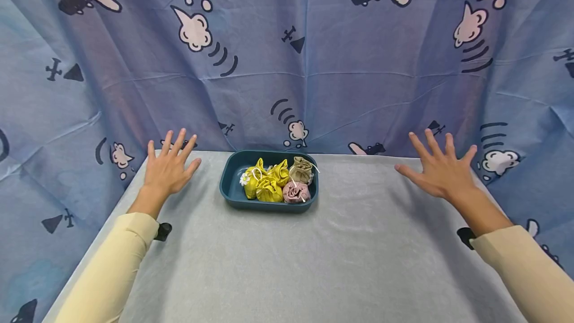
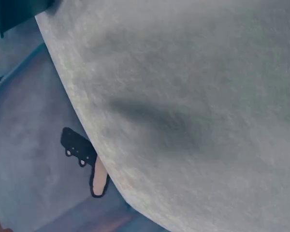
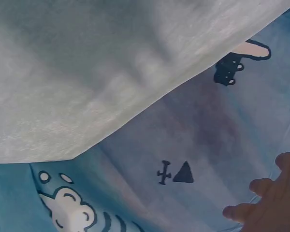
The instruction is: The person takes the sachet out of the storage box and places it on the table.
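My left hand (image 1: 168, 171) is held out over the left side of the table, fingers straight and spread, with nothing in it. On the far right, my right hand (image 1: 441, 173) is likewise spread and holds nothing. Between them, at the table's back edge, stands a dark teal tray (image 1: 264, 207). Several small drawstring pouches lie in its middle and right part: yellow pouches (image 1: 270, 191), a beige pouch (image 1: 301, 170) and a pink pouch (image 1: 296, 192). A white daisy trim (image 1: 244, 179) shows at the left yellow pouch. Fingertips of the right hand (image 3: 266, 203) appear in the right wrist view.
A light grey cloth covers the table (image 1: 287, 263). Blue curtains (image 1: 251, 64) printed with planes and clouds hang behind it and at both sides. A corner of the tray (image 2: 19, 14) shows in the left wrist view. Black wrist devices (image 1: 163, 232) sit below both sleeves.
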Demonstrator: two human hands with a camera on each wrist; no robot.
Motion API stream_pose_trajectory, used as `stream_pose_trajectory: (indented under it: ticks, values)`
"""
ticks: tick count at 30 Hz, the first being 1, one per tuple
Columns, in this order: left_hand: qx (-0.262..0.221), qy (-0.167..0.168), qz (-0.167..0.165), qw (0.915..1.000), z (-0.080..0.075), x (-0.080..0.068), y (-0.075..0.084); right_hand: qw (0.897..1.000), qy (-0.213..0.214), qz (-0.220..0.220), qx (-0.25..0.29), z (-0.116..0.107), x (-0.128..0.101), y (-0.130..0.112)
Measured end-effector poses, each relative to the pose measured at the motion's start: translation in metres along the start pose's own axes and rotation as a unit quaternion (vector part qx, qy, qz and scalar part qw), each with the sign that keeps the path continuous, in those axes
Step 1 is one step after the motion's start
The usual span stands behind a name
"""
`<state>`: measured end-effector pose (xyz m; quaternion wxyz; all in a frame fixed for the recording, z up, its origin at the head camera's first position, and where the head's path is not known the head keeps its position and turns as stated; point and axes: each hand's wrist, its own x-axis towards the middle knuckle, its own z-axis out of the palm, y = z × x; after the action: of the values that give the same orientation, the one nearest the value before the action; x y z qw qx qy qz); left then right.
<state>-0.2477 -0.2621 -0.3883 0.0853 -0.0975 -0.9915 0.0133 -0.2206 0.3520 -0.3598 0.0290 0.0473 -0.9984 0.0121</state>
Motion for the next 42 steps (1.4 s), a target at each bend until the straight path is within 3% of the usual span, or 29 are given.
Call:
stream_pose_trajectory:
  ticks: [14, 19, 22, 27, 31, 37, 42]
  values:
    - [-0.018, 0.024, 0.042, 0.9987, -0.008, 0.008, 0.029, 0.997, 0.032, -0.065, 0.016, -0.01, 0.0, -0.036]
    - [-0.025, 0.02, 0.06, 0.9977, -0.011, 0.008, 0.039, 0.994, 0.035, -0.089, 0.048, -0.011, -0.002, -0.049]
    - [-0.039, 0.008, 0.068, 0.9969, -0.011, 0.009, 0.044, 0.989, 0.033, -0.106, 0.099, -0.012, -0.004, -0.058]
    - [-0.065, -0.012, 0.081, 0.9945, -0.007, 0.01, 0.05, 0.966, 0.021, -0.122, 0.227, -0.016, -0.007, -0.075]
    - [-0.078, -0.028, 0.089, 0.9926, -0.005, 0.01, 0.054, 0.945, 0.025, -0.136, 0.297, -0.018, -0.009, -0.088]
    - [-0.091, -0.041, 0.102, 0.9898, -0.002, 0.009, 0.06, 0.911, 0.032, -0.171, 0.373, -0.01, -0.009, -0.102]
    - [-0.104, -0.053, 0.113, 0.9866, 0.002, 0.007, 0.064, 0.891, 0.019, -0.189, 0.411, 0.002, -0.009, -0.113]
